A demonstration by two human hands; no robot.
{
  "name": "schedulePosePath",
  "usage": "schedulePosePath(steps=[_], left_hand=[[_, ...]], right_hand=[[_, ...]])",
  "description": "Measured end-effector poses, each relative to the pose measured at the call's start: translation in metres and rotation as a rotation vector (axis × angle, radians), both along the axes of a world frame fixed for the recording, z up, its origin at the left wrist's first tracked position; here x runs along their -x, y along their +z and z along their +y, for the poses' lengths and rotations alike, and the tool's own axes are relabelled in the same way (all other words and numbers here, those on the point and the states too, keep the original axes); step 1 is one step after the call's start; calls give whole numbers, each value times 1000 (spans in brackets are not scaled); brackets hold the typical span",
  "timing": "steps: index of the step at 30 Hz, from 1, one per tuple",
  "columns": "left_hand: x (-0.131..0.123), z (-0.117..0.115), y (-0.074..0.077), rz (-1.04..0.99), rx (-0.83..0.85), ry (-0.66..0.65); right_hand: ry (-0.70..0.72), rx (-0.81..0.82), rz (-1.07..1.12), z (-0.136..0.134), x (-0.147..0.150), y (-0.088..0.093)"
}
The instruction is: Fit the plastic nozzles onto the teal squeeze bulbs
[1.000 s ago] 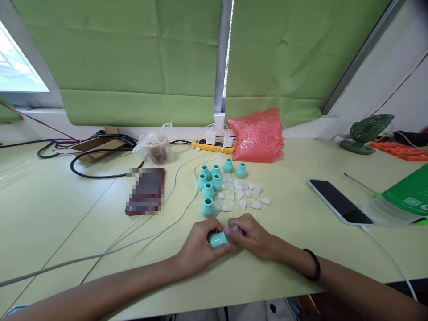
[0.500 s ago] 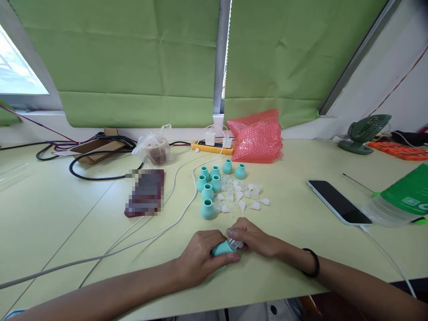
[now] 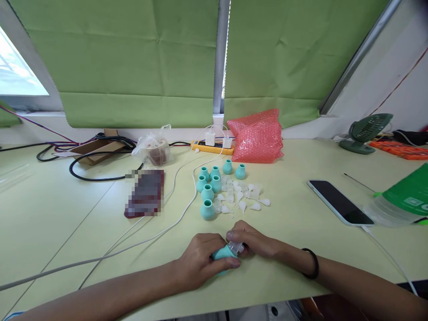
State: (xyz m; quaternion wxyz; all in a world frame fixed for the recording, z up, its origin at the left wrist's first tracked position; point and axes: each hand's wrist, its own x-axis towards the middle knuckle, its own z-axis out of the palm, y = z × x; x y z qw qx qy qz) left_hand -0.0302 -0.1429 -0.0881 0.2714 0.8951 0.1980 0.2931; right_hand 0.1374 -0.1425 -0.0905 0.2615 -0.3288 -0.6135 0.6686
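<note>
Near the table's front edge my left hand (image 3: 200, 261) is wrapped round a teal rubber bulb (image 3: 221, 254). My right hand (image 3: 254, 240) pinches a small clear plastic piece (image 3: 235, 246) held against the bulb's mouth. Just beyond the hands stand several more teal bulbs (image 3: 207, 192), upright. Beside them lies a scatter of clear and white plastic tips (image 3: 241, 196). A black band sits on my right wrist.
A phone (image 3: 339, 201) lies to the right with a white cable. A dark wallet-like item (image 3: 145, 192), white cables (image 3: 160, 229), a pink bubble-wrap bag (image 3: 257, 136), a yellow power strip (image 3: 210, 145), a green fan (image 3: 364, 133) and a green-lidded container (image 3: 401, 200) ring the table.
Both hands with the bulb have drawn slightly nearer the table's front edge. The clear piece now shows more plainly at the bulb's mouth.
</note>
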Motion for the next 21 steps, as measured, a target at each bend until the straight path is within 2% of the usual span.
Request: schedulePosePath(steps=[4, 6, 8, 10, 12, 15, 17, 21], left_hand=[[2, -3, -1, -74, -137, -117], [3, -4, 0, -86, -166, -175], [2, -3, 3, -85, -111, -118], [1, -2, 4, -105, -49, -31], [0, -1, 5, -135, -42, 3], [-1, 1, 2, -157, -74, 50], [-1, 1, 0, -153, -70, 104], [-1, 3, -3, -115, 5, 147]], right_hand=[[-93, 208, 195, 8, -7, 1], [-207, 225, 295, 13, -13, 4], [-428, 71, 296, 15, -17, 7], [-645, -172, 187, 14, -18, 10], [-758, -409, -3, 13, -17, 10], [-827, -713, -319, 18, -18, 8], [-842, -858, -482, 25, -21, 4], [-811, -973, -637, 41, -27, -8]])
